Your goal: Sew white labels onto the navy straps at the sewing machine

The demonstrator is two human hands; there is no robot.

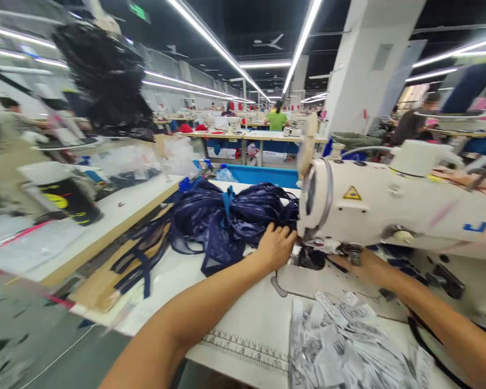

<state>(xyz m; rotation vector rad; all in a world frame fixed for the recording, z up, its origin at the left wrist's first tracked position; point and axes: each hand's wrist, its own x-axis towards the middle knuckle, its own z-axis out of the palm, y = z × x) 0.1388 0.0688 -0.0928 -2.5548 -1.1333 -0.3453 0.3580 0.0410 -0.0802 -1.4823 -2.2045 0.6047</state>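
Observation:
A bundle of navy mesh fabric strips (247, 210), tied with a blue band (227, 205), lies left of the white sewing machine (356, 189). My left hand (276, 246) is beside the needle area, its fingers curled over the navy fabric at the bundle's right edge. Right of the needle, my right hand (366, 265) reaches in under the machine arm. Its fingers are largely hidden behind the machine's metal parts. A narrow dark strip (338, 263) runs from the needle area towards that hand.
A pile of white printed labels (340, 340) lies at the front right. A ruler tape (247, 348) runs along the table's front edge. Navy strip ends rest on cardboard (101, 278) at left. A black plastic bag (105, 81) hangs at upper left.

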